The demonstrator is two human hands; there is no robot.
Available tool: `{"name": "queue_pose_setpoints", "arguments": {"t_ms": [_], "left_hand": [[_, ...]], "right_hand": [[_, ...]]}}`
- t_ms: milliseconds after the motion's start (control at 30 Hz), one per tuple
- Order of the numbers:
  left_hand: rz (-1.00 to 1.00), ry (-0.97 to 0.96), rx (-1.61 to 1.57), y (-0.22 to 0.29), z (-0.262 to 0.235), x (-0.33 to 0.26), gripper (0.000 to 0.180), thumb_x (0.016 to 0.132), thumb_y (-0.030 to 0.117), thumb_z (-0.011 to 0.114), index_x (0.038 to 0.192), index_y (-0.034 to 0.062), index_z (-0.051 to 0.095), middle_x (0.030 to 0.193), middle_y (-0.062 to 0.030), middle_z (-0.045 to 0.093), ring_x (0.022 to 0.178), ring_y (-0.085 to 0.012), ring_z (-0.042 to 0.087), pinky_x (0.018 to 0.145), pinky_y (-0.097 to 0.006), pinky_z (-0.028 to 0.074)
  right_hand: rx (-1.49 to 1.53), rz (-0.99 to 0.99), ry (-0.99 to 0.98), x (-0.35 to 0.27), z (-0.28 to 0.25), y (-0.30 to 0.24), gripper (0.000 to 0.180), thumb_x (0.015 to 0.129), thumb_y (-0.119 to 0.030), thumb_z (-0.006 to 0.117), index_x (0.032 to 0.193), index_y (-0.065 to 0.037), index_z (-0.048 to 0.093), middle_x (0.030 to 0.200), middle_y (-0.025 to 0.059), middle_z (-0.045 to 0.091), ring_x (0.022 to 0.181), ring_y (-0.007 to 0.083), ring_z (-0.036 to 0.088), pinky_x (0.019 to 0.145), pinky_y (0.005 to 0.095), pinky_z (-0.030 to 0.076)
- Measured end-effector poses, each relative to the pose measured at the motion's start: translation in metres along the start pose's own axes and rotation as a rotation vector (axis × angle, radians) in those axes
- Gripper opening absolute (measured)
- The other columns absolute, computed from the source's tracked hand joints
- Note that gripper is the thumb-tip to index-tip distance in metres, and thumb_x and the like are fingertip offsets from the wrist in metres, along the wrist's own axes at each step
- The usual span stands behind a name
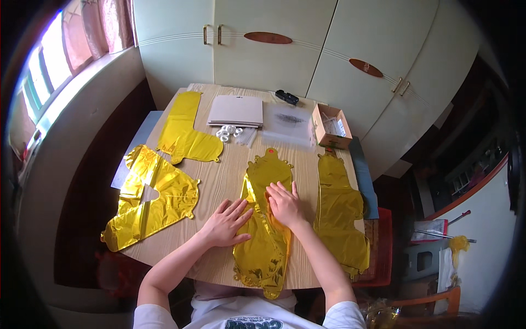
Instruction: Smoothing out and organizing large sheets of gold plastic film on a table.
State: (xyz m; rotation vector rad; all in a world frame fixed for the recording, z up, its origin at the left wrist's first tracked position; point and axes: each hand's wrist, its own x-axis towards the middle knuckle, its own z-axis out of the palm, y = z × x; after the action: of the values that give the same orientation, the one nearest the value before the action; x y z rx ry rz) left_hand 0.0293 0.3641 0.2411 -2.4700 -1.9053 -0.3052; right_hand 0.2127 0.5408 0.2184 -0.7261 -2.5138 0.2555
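Note:
A flat gold foil balloon point(266, 164) lies lengthwise in front of me, its lower tip hanging over the table's near edge. Its left and right sides look folded inward over the middle. My left hand point(227, 223) is spread flat, fingertips on the foil's left edge and the palm partly over the wood. Fingers outstretched, my right hand point(286, 205) presses on the right side of the same balloon, where an orange-tinted fold shows beneath it. Neither hand grips anything.
Other flat gold balloons lie around: an L-shaped one point(178, 129), one with a cutout point(170, 205), and one at right point(339, 205). Behind are a grey cardboard stack point(235, 109), white rings point(226, 132), clear plastic bags point(285, 131), a black object point(287, 97) and a cardboard box point(332, 140).

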Motion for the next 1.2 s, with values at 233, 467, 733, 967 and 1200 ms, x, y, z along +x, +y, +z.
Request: {"name": "queue_pose_setpoints", "arguments": {"t_ms": [233, 467, 733, 967, 1200], "left_hand": [[-0.008, 0.032, -0.043, 0.006, -0.005, 0.001, 0.078, 0.090, 0.056, 0.054, 0.146, 0.0036, 0.038, 0.151, -0.0210, 0.036, 0.143, -0.0348, 0.029, 0.116, -0.052, 0.022], [0.116, -0.026, -0.088, 0.014, 0.001, 0.030, 0.083, 0.090, 0.058, 0.052, 0.145, -0.0030, 0.035, 0.151, -0.0220, 0.035, 0.143, -0.0348, 0.029, 0.117, -0.050, 0.022], [-0.011, -0.057, 0.021, -0.019, 0.008, 0.036, 0.093, 0.090, 0.067, 0.046, 0.148, -0.0036, 0.029, 0.154, -0.0256, 0.028, 0.145, -0.0363, 0.025, 0.117, -0.052, 0.019], [-0.031, -0.085, 0.005, -0.030, 0.004, 0.032, 0.095, 0.089, 0.070, 0.044, 0.150, 0.0004, 0.026, 0.156, -0.0239, 0.024, 0.146, -0.0355, 0.022, 0.117, -0.053, 0.016], [-0.043, -0.071, 0.019, -0.030, 0.009, 0.027, 0.096, 0.089, 0.071, 0.042, 0.152, 0.0023, 0.023, 0.157, -0.0230, 0.022, 0.147, -0.0348, 0.020, 0.117, -0.054, 0.014]], "right_hand": [[0.131, -0.108, -0.079, -0.008, 0.010, -0.006, 0.032, 0.095, -0.016, 0.053, 0.121, -0.002, 0.063, 0.133, 0.0148, 0.059, 0.128, 0.0307, 0.052, 0.113, 0.0454, 0.034], [0.109, -0.147, -0.047, -0.010, 0.016, -0.004, 0.032, 0.094, -0.013, 0.053, 0.122, -0.002, 0.062, 0.132, 0.0151, 0.059, 0.126, 0.0303, 0.053, 0.111, 0.0446, 0.038], [0.149, -0.135, -0.030, -0.010, 0.013, -0.007, 0.033, 0.092, -0.012, 0.055, 0.124, -0.002, 0.061, 0.130, 0.0153, 0.060, 0.125, 0.0306, 0.054, 0.111, 0.0455, 0.038], [0.066, -0.235, 0.123, -0.006, 0.002, -0.013, 0.027, 0.088, -0.012, 0.062, 0.114, -0.005, 0.066, 0.121, 0.0125, 0.063, 0.118, 0.0290, 0.057, 0.110, 0.0467, 0.037], [-0.082, 0.173, -0.333, -0.026, -0.055, -0.061, 0.042, 0.083, -0.032, 0.070, 0.114, -0.006, 0.058, 0.089, 0.0110, 0.067, 0.093, 0.0265, 0.060, 0.084, 0.0396, 0.042]]}}
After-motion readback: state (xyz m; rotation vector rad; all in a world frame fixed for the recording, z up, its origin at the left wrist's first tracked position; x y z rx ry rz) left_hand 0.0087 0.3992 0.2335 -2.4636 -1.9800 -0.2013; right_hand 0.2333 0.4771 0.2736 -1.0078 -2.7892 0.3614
